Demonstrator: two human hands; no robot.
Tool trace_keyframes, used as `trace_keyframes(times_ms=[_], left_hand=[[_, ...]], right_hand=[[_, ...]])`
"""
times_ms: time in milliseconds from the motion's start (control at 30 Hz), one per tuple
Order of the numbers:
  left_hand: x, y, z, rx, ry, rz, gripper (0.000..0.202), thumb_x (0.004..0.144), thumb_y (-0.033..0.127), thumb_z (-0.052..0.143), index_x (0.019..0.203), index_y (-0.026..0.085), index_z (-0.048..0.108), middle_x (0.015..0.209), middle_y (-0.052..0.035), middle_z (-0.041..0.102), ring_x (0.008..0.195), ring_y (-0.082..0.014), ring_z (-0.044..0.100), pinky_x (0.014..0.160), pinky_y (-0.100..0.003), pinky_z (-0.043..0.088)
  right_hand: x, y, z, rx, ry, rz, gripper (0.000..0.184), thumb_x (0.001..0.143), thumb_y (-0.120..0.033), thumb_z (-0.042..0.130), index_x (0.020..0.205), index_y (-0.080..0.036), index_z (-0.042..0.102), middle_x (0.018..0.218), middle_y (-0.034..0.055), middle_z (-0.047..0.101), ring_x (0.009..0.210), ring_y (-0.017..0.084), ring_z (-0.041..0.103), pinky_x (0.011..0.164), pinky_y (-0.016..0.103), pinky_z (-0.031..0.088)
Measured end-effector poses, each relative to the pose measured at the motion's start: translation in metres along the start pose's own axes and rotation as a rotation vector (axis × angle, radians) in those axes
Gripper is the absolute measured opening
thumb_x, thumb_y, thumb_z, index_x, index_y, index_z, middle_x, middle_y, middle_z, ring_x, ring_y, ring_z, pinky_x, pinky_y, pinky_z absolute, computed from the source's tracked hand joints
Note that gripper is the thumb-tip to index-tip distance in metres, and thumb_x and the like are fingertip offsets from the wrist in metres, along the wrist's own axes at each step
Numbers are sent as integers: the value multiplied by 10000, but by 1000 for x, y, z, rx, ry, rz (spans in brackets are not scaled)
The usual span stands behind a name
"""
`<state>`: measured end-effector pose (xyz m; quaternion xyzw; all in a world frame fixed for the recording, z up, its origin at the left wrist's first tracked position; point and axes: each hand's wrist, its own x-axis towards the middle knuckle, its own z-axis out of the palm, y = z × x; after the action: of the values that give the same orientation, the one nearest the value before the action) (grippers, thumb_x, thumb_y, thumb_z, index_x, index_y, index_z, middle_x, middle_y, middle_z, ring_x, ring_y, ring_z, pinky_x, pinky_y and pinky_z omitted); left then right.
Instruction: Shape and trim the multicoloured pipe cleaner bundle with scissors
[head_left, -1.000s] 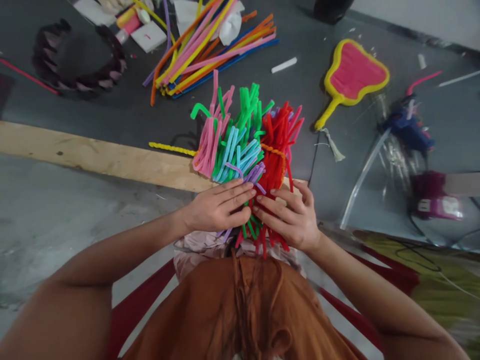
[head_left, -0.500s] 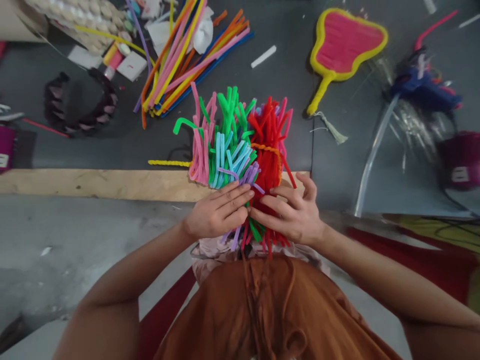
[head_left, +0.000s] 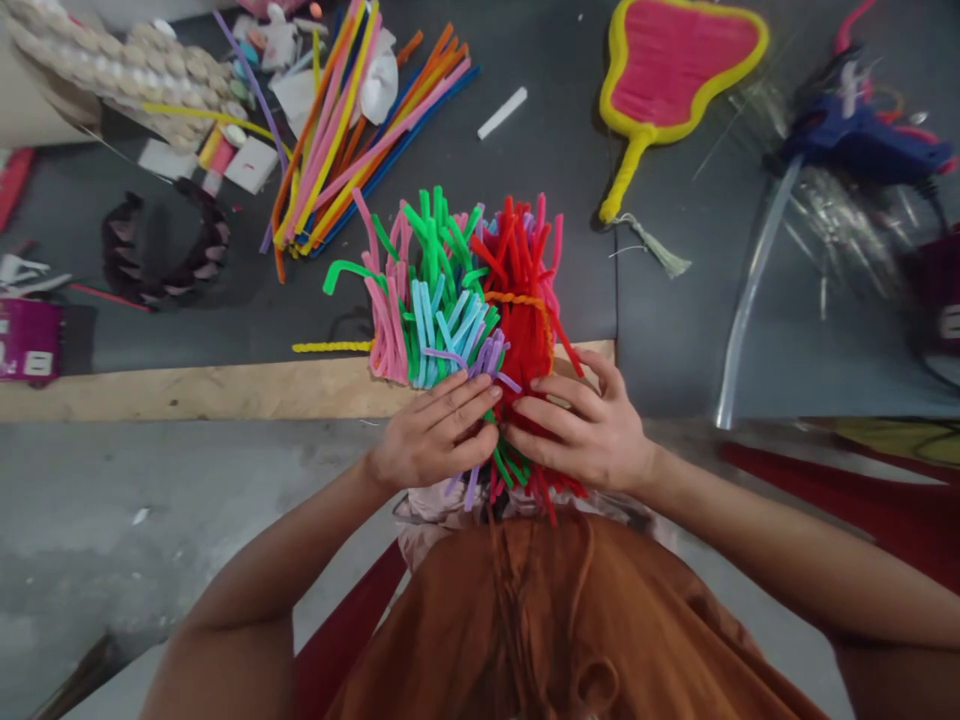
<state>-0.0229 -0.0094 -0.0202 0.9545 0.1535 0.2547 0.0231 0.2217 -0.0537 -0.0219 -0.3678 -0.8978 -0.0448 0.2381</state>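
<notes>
A thick bundle of short pipe cleaners (head_left: pixel 457 300) in pink, green, light blue, purple and red fans out in front of me. My left hand (head_left: pixel 431 435) presses on the near end of the bundle, its fingers closed around the stems. My right hand (head_left: pixel 589 430) grips the red part of the same bundle from the right, fingers curled over it. The fingertips of both hands meet in the middle. An orange pipe cleaner is wound round the red bunch.
Long loose pipe cleaners (head_left: pixel 360 130) lie at the back on a dark mat (head_left: pixel 675 330). A pink and yellow fan-shaped piece (head_left: pixel 675 65) lies back right, a blue glue gun (head_left: pixel 855 130) far right. A wooden plank (head_left: pixel 187 390) crosses left. A dark headband (head_left: pixel 161 250) lies back left.
The view has shifted right and down, so everything on the mat slid left and lower in the picture. Both hands stay on the bundle in the same grip.
</notes>
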Motion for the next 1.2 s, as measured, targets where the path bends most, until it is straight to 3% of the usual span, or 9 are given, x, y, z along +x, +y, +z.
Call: trace_keyframes(times_ms=[100,400,600,933,1200], left_hand=[[0,0,-1,5,-14,-9,122,887,120,647,971,204,619,1288,-104,691,1334,-267,530,1096,-449,508],[-4,-4,-8,-166,-56,-45,115,943,76,519,1000,160,572,1316,-130,672,1396,-242,452,1140,-470,464],[-2,-3,-7,-80,-50,-10,173,960,106,525,1112,129,605,1261,-160,697,1371,-259,484,1127,-461,474],[2,1,-5,65,-21,4,103,930,140,588,1011,178,638,1221,-108,725,1306,-252,558,1099,-424,507],[0,2,-6,5,-5,10,148,921,100,569,1052,105,638,1225,-187,709,1360,-292,499,1123,-463,471]], right_hand=[[4,-1,-3,-35,74,-4,155,934,-268,631,1004,-399,674,1027,-101,712,1060,155,598,1222,495,203],[9,-2,-4,4,111,10,137,930,-240,634,982,-349,697,1002,-69,712,1037,172,589,1215,500,215],[6,-3,-1,-4,94,11,161,914,-244,648,999,-368,707,1031,-64,707,1054,181,580,1183,536,258],[6,-3,-1,31,106,10,157,899,-240,661,998,-346,719,1025,-32,699,1075,182,543,1159,524,249],[6,-4,-1,48,93,11,158,895,-217,658,975,-334,727,1005,-19,701,1069,190,548,1152,525,263]])
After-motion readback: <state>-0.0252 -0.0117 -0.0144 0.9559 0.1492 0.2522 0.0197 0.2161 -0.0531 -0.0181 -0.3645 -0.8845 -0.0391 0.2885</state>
